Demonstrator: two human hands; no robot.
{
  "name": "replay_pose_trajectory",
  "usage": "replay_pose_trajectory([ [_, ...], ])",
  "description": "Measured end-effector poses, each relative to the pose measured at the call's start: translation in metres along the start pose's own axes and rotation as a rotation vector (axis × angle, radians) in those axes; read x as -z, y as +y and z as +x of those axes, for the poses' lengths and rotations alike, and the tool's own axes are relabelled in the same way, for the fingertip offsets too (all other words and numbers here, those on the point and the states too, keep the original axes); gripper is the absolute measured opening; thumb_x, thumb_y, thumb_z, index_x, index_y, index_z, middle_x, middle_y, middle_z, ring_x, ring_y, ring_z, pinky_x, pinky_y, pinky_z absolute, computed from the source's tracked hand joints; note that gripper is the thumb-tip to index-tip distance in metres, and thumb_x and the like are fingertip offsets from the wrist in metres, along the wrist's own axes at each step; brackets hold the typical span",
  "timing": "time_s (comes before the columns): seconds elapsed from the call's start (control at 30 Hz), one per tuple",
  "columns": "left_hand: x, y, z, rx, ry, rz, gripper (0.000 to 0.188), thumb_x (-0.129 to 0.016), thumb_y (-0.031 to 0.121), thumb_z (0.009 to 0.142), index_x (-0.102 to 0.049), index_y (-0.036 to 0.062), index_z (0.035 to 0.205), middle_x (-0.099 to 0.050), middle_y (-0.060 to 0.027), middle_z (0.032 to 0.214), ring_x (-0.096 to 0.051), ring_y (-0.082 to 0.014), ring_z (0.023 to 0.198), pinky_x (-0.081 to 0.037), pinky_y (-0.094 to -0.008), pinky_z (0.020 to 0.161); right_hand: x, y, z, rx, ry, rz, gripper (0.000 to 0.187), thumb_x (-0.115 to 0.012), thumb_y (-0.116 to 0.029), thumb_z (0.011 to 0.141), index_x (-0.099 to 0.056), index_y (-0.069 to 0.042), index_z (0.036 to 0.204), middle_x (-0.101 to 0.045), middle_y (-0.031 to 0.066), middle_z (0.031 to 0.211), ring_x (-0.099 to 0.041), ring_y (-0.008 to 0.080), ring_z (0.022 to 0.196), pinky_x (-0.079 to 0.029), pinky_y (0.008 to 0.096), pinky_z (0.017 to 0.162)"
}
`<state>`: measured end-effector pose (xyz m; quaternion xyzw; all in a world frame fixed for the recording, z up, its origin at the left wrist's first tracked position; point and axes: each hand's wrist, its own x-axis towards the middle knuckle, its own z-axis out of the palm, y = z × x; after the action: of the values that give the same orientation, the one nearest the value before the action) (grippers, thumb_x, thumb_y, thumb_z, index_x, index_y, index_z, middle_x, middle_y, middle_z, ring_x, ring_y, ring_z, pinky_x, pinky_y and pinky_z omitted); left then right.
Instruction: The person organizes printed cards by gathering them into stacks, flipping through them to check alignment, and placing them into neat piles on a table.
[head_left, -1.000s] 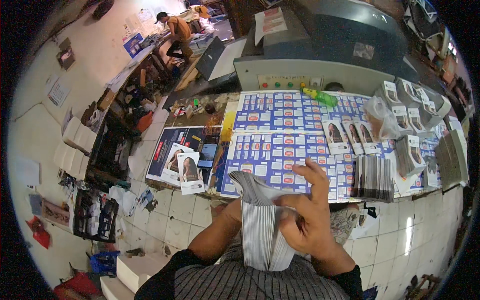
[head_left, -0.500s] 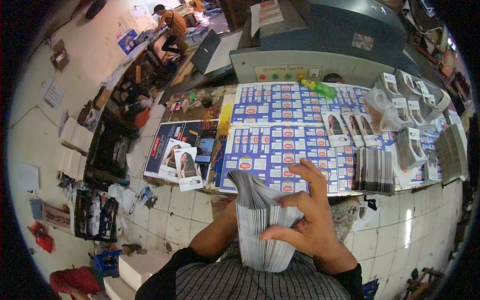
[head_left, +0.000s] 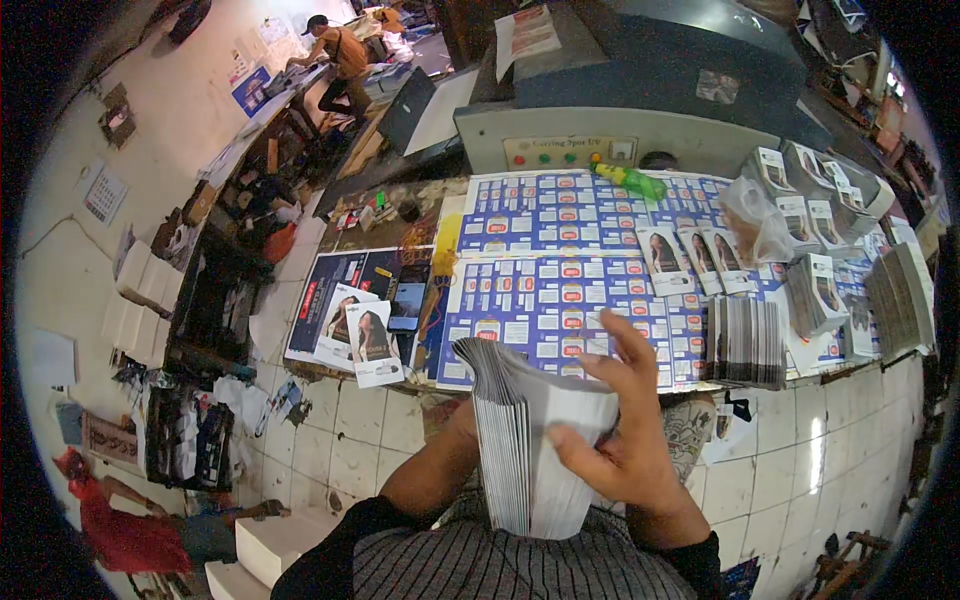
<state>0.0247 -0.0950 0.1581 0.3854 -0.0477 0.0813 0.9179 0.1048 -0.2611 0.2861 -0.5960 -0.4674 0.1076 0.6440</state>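
Observation:
A thick stack of thin paper cards stands upright before my chest, its left part tightly layered and its right part spread into a pale, smooth face. My left hand supports the stack from the left and behind; most of its fingers are hidden by the paper. At the stack's right side, my right hand has its fingers apart. Its thumb touches the pale face, while the index finger is by the top right corner and another finger points up.
Printed blue-and-white sheets cover the table ahead. Picture cards and a phone lie left; another card stack and wrapped bundles stand right. A green bottle lies near a large machine. One person works far left, another lower left.
My right thumb has moved up and right across the stack, and more cards have parted to the right, exposing a broad pale face. The person at lower left has come further into view.

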Motion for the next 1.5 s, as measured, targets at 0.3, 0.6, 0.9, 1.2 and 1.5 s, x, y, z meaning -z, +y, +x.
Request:
replay_pose_trajectory([
  [0.3, -0.009, 0.010, 0.007, -0.079, -0.005, 0.154, 0.081, -0.073, 0.035, 0.083, -0.030, 0.0097, 0.148, -0.038, -0.0072, 0.149, -0.041, -0.0207, 0.133, -0.033, -0.0385, 0.113, 0.000, -0.004, 0.010, 0.197, -0.040, -0.441, 0.046, -0.085, -0.045, 0.064, -0.068, -0.009, 0.087, -0.050, 0.0213, 0.126, -0.040, 0.0471, 0.126, -0.033, 0.0568, 0.103],
  [0.6, -0.012, 0.006, 0.002, 0.049, 0.120, 0.212, 0.103, -0.056, 0.080, 0.072, -0.037, 0.0097, 0.145, -0.040, -0.0124, 0.146, -0.038, -0.0263, 0.135, -0.024, -0.0356, 0.115, -0.004, 0.003, 0.011, 0.153, -0.080, -0.387, 0.054, -0.087, -0.049, 0.057, -0.068, -0.009, 0.087, -0.050, 0.0201, 0.129, -0.037, 0.0458, 0.130, -0.033, 0.0547, 0.104],
  [0.9, -0.058, 0.041, 0.005, 0.057, 0.216, 0.183, 0.077, -0.044, 0.063, 0.093, -0.034, 0.0099, 0.147, -0.040, -0.0115, 0.147, -0.041, -0.0261, 0.133, -0.032, -0.0377, 0.113, -0.002, 0.005, 0.011, 0.142, -0.090, -0.373, 0.050, -0.088, -0.043, 0.061, -0.065, -0.008, 0.089, -0.049, 0.0197, 0.130, -0.038, 0.0459, 0.130, -0.033, 0.0544, 0.104],
  [1.2, -0.018, 0.024, -0.006, -0.060, 0.020, 0.246, 0.070, -0.069, 0.037, 0.087, -0.040, 0.0109, 0.145, -0.044, -0.0066, 0.146, -0.045, -0.0207, 0.131, -0.039, -0.0407, 0.109, -0.002, 0.005, 0.009, 0.155, -0.118, -0.309, 0.046, -0.087, -0.036, 0.065, -0.064, -0.007, 0.091, -0.050, 0.0202, 0.131, -0.039, 0.0455, 0.129, -0.033, 0.0539, 0.105],
  [1.5, -0.016, 0.011, 0.000, 0.044, 0.104, 0.153, 0.072, -0.042, 0.060, 0.095, -0.034, 0.0106, 0.147, -0.041, -0.0093, 0.146, -0.040, -0.0233, 0.134, -0.031, -0.0361, 0.112, -0.001, 0.007, 0.007, 0.145, -0.114, -0.294, 0.046, -0.087, -0.037, 0.065, -0.064, -0.007, 0.092, -0.051, 0.0188, 0.131, -0.041, 0.0444, 0.128, -0.033, 0.0538, 0.105],
])
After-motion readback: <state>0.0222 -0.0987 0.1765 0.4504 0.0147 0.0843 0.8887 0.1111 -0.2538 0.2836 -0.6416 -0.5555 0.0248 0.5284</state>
